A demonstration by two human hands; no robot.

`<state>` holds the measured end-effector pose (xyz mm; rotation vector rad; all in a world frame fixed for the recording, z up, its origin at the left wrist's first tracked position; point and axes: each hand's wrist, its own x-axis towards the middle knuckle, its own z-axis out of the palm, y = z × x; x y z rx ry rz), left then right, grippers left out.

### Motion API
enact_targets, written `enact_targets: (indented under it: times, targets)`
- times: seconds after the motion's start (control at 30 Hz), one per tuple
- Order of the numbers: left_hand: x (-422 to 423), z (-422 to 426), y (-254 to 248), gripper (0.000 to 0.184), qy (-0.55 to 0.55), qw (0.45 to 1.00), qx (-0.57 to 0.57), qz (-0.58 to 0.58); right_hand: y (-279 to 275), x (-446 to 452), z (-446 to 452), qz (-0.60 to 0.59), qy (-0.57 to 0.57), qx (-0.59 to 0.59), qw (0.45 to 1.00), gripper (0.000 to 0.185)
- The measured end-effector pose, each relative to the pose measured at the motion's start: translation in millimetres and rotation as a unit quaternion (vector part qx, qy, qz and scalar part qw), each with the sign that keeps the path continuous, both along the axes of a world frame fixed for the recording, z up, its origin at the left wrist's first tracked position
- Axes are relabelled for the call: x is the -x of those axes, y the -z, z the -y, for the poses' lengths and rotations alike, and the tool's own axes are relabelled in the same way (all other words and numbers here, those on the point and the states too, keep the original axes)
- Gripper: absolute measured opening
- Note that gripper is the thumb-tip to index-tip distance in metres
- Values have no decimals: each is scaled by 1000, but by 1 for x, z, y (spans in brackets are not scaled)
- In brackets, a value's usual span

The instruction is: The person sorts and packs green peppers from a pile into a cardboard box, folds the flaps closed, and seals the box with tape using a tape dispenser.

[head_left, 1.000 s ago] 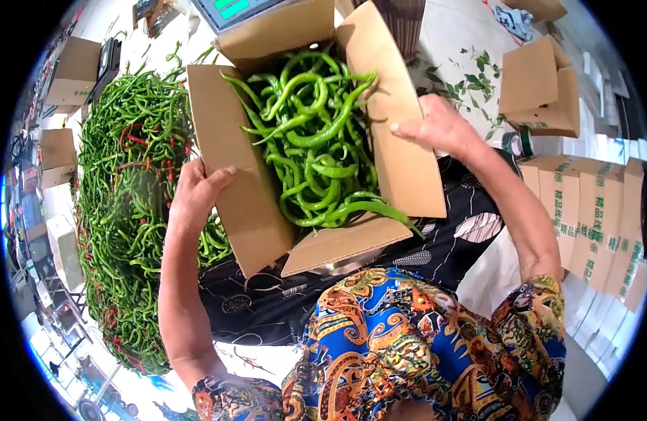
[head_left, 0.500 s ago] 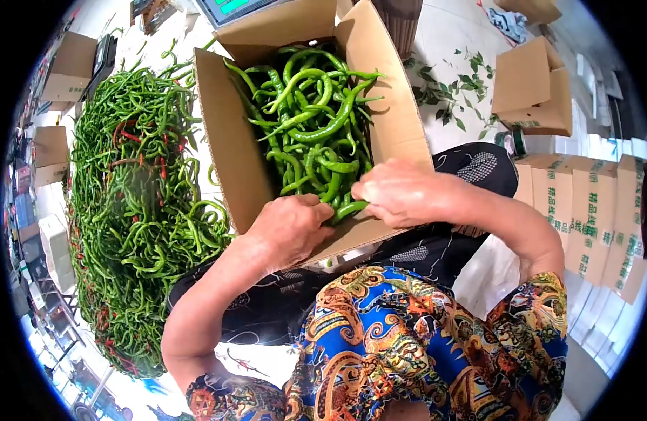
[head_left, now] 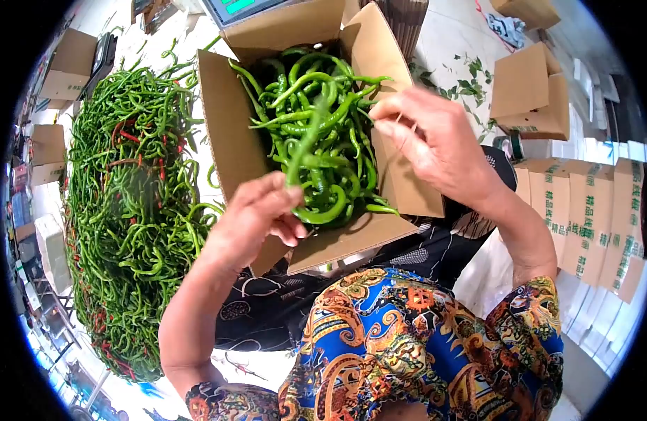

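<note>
An open cardboard box [head_left: 232,140] stands before me, filled with long curly green chili peppers [head_left: 334,126]. Over its near left corner, my left hand [head_left: 257,214] has its fingers closed on a green chili pepper [head_left: 309,140], which is raised above the heap and blurred by motion. My right hand [head_left: 435,140] hangs above the right flap. Its thumb and forefinger are curled close together beside pepper tips at the box's right side; anything between them is too small to make out.
A long heap of green peppers [head_left: 134,210] with some red ones lies on the left. A scale [head_left: 239,8] stands behind the box. Loose leaves [head_left: 470,88], an open carton [head_left: 527,95] and a row of printed cartons [head_left: 583,217] are on the right.
Both hands have come away from the box's near edge. My left hand has moved left and lifted a pepper; my right hand has risen up and right. The near flap has swung outward.
</note>
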<state>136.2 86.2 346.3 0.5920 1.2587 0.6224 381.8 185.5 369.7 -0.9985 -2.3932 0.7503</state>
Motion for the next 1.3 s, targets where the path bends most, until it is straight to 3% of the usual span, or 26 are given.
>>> enact_targets:
  times: [0.07,0.1,0.17,0.23,0.37,0.43,0.53,0.57,0.6,0.63,0.7,0.77,0.8,0.9,0.97,1.0,1.03,1.1,1.13,1.17,1.23,1.3]
  targets:
    - [-6,3,6,21,44,999,-17,8,24,-6,-4,47,-60,128,989,26]
    - [-5,2,-4,22,41,999,-29,7,57,-10,1,20,-112,86,990,32]
    - [1,-3,-35,25,33,998,-50,4,68,11,11,115,-104,135,979,42]
    - [12,-6,-47,25,-3,995,-97,-24,82,29,14,141,-76,87,983,44]
    - [27,-8,-28,27,-57,978,-173,-100,61,46,2,374,-174,204,888,41]
    - [29,-6,-25,28,-70,973,-183,-118,70,32,5,260,-204,219,918,41]
    - [21,-4,-26,25,-111,940,-255,-200,60,27,-6,339,-269,299,850,40]
    - [18,-4,-24,25,-125,922,-282,-234,64,22,-3,326,-235,230,886,36]
    - [17,-1,-19,22,-88,904,-325,-265,71,13,3,311,-196,159,916,33]
    - [18,1,-12,19,0,852,-376,-364,74,8,8,295,-154,86,939,31]
    - [2,3,7,16,71,707,-485,-510,80,11,19,372,-185,-18,910,25]
    - [-12,6,14,19,132,663,-484,-555,98,11,23,313,-246,98,912,16]
    - [-15,8,21,23,150,655,-482,-563,80,21,27,320,-271,123,899,8]
    - [-18,8,19,24,151,652,-478,-569,74,21,19,346,-281,116,888,6]
    - [-16,4,16,24,129,640,-480,-586,89,1,14,196,-222,-64,953,13]
    - [-14,2,15,25,118,634,-478,-596,79,8,14,324,-232,-79,914,21]
    - [-15,4,19,24,169,627,-461,-605,66,4,26,323,-220,-186,902,22]
    - [-24,17,39,22,271,607,-422,-617,46,24,32,419,-303,34,855,21]
    - [-33,25,45,20,378,582,-376,-614,35,22,38,391,-303,20,869,18]
    - [-38,30,46,19,443,615,-350,-550,18,18,37,358,-291,-27,887,18]
    - [-36,28,50,21,481,652,-333,-483,20,28,27,318,-141,-30,937,22]
    - [-33,20,36,20,468,688,-320,-452,25,30,7,241,-117,-126,955,47]
